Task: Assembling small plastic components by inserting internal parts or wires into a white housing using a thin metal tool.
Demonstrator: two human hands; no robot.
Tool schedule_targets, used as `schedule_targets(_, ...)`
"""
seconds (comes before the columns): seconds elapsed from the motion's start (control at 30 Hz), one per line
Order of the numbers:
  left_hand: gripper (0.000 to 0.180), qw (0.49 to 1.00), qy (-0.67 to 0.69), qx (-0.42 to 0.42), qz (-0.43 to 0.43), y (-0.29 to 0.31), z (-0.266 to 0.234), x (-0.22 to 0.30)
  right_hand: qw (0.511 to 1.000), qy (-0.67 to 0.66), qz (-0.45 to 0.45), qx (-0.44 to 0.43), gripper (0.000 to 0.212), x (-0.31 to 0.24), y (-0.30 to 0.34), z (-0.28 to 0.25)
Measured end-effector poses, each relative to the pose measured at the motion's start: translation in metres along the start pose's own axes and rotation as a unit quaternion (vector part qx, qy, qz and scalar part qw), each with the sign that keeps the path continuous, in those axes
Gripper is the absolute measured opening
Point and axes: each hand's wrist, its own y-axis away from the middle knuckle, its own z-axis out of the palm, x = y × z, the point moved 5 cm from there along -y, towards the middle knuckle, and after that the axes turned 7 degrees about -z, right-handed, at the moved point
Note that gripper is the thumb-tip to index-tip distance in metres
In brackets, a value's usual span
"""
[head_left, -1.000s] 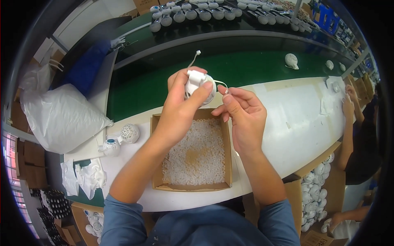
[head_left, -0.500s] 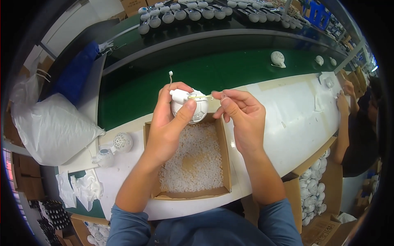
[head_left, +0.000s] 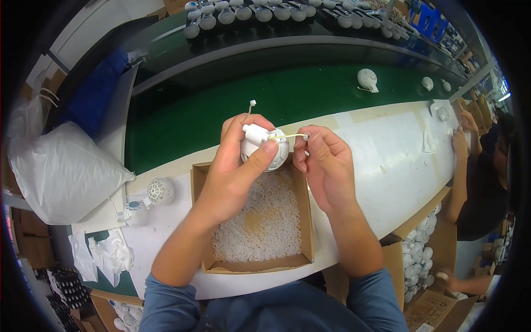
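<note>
My left hand [head_left: 235,166] is closed around a white round plastic housing [head_left: 281,154] with a short cylindrical neck [head_left: 256,134], its thumb pressed on the front. A thin pale-yellow wire [head_left: 289,136] runs from the housing to my right hand [head_left: 330,163]. The thumb and forefinger there pinch the wire's end at a small clear ring [head_left: 306,136]. Above my left fingers sticks up a white connector [head_left: 253,103] on a short lead. Below both hands, an open cardboard box [head_left: 260,266] holds a mass of small clear rings [head_left: 271,227].
Two white round units [head_left: 160,191] lie left of the box, near a white plastic bag [head_left: 66,171]. Beyond the white table [head_left: 381,149] runs a green belt [head_left: 310,91] with several white units. Cartons of white units [head_left: 417,260] flank me. A co-worker's arms [head_left: 462,149] are at right.
The housing and my left hand have shifted right. The wire now stretches straighter between the hands, its end at the ring in my right fingers. Another person's hand has appeared at lower right.
</note>
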Motion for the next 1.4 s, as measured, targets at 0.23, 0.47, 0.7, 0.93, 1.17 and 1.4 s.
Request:
schedule_targets(0.23, 0.041, 0.982, -0.179, 0.001, 0.059, 0.001, 0.005, 0.011, 0.967, 0.211, -0.141, -0.033, 0.015, -0.017, -0.001, 0.013)
schedule_targets(0.47, 0.039, 0.991, -0.114, -0.023, 0.061, -0.001, 0.010, 0.011, 0.950, 0.262, -0.168, -0.039, 0.015, -0.019, 0.006, 0.016)
schedule_targets(0.7, 0.032, 0.993, -0.104, -0.043, 0.023, 0.000, 0.005, 0.015, 0.879, 0.360, -0.295, -0.104, 0.020, -0.031, 0.004, 0.021)
schedule_targets(0.93, 0.032, 0.995, -0.045, -0.074, -0.050, 0.002, 0.007, 0.009, 0.719, 0.497, -0.455, -0.168, 0.022, -0.042, 0.011, 0.033)
schedule_targets(1.17, 0.037, 0.973, -0.226, 0.005, 0.049, 0.006, 0.007, 0.011, 0.688, 0.566, -0.429, -0.152, 0.021, -0.040, 0.015, 0.036)
schedule_targets(1.4, 0.030, 0.970, -0.238, -0.018, 0.042, 0.010, 0.007, 0.028, 0.868, 0.413, -0.255, -0.109, 0.019, -0.033, 0.007, 0.026)
